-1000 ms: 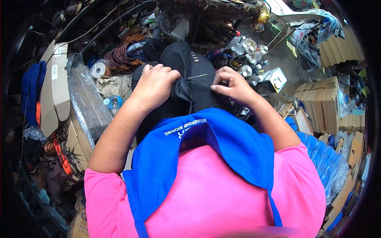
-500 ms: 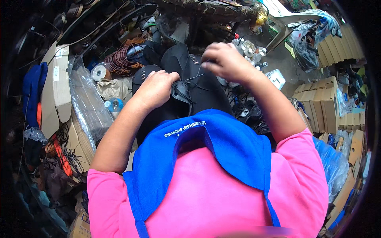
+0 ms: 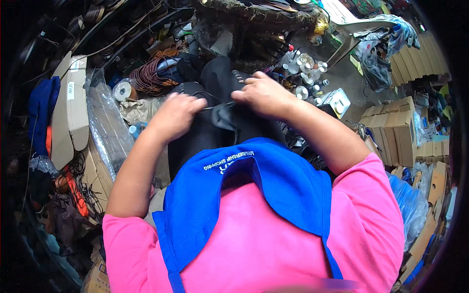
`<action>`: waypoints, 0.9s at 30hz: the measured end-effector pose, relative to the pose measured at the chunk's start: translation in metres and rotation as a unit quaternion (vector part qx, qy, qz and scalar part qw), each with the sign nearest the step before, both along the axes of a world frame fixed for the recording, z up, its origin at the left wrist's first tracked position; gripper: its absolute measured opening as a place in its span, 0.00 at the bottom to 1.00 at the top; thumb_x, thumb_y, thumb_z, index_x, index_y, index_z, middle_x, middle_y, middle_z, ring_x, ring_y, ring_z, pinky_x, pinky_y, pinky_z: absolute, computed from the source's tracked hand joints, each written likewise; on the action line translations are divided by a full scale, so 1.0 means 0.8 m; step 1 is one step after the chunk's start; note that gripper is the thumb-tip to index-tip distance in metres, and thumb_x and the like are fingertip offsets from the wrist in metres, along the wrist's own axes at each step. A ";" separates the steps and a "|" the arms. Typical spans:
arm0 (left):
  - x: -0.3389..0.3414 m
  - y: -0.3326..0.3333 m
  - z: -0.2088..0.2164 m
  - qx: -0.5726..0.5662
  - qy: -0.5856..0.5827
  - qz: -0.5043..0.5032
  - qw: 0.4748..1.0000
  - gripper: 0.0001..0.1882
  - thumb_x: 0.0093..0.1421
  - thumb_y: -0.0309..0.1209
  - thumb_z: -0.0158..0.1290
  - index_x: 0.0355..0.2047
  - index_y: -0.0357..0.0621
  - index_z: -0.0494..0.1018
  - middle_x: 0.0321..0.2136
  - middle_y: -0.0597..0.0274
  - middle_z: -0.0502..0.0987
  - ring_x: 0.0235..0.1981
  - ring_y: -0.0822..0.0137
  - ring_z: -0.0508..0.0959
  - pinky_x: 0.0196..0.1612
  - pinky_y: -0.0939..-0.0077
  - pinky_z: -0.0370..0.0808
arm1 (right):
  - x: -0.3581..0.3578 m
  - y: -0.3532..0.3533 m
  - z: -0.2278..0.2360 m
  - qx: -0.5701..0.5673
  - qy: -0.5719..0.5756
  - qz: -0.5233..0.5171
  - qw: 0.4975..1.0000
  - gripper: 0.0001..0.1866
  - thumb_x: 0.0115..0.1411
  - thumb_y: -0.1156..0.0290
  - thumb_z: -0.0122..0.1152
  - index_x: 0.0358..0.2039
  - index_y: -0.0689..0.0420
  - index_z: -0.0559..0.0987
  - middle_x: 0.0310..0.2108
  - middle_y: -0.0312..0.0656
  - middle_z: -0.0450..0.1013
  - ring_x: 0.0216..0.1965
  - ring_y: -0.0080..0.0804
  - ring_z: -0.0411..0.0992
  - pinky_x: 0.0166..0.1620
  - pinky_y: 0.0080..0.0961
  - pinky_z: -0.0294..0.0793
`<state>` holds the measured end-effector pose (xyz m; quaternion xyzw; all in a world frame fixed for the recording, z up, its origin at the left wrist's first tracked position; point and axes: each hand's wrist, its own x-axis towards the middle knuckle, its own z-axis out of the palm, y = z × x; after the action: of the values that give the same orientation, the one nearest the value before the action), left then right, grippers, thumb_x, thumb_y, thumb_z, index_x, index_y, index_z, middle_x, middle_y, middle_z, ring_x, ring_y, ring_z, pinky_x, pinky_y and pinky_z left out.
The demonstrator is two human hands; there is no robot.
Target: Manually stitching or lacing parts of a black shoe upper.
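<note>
A black leather shoe (image 3: 223, 117) rests on my lap between my dark-clad knees, partly covered by my hands. A thin dark thread (image 3: 211, 107) runs across it from one hand to the other. My left hand (image 3: 177, 113) is closed, pinching the thread on the shoe's left side, where a loop of it stands up. On the right side my right hand (image 3: 261, 94) is also closed, with the thread between thumb and fingers. The fingertips are partly hidden, so I cannot make out whether a small tool is in either hand.
White bottles (image 3: 305, 68) cluster on the floor ahead right. Coiled brown cord (image 3: 149, 73) and a thread spool (image 3: 124, 91) lie ahead left. Cardboard pieces (image 3: 71, 112) stand at left, and stacked cardboard (image 3: 391, 129) at right. A rough-edged bench (image 3: 264, 15) stands ahead.
My left hand has come off the shoe's edge and moved left. My right hand has come down and left, nearer the shoe. The thread now stretches between both hands.
</note>
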<state>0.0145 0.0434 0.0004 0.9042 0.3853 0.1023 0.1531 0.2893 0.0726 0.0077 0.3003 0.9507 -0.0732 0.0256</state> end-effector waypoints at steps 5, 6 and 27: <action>-0.136 -0.038 0.008 -0.066 -0.073 0.223 0.970 0.02 0.54 0.22 0.50 0.26 0.42 0.69 0.23 0.59 0.71 0.26 0.65 0.71 0.34 0.74 0.66 | 0.113 -0.004 -0.007 -0.037 0.022 -0.182 0.982 0.06 0.51 0.74 0.57 0.31 0.54 0.74 0.24 0.37 0.70 0.32 0.35 0.69 0.43 0.28 0.64; -0.143 -0.038 0.014 -0.064 -0.073 0.229 0.968 0.02 0.54 0.22 0.50 0.26 0.42 0.69 0.23 0.59 0.71 0.26 0.65 0.71 0.34 0.74 0.66 | 0.122 0.003 -0.004 -0.181 0.156 -0.282 0.929 0.06 0.53 0.71 0.58 0.32 0.55 0.75 0.24 0.34 0.70 0.31 0.29 0.69 0.40 0.24 0.64; -0.371 -0.073 0.202 0.233 0.107 0.425 0.868 0.11 0.57 0.29 0.51 0.39 0.40 0.75 0.36 0.55 0.77 0.37 0.62 0.77 0.44 0.73 0.71 | 0.298 -0.031 0.022 -0.126 0.145 -0.444 0.875 0.13 0.57 0.67 0.58 0.43 0.53 0.79 0.34 0.40 0.78 0.33 0.23 0.73 0.40 0.23 0.72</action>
<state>-0.2823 -0.0148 0.1622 0.6680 0.7112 0.1466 -0.1628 0.5280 0.0482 0.0256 0.6715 0.6928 -0.2388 -0.1101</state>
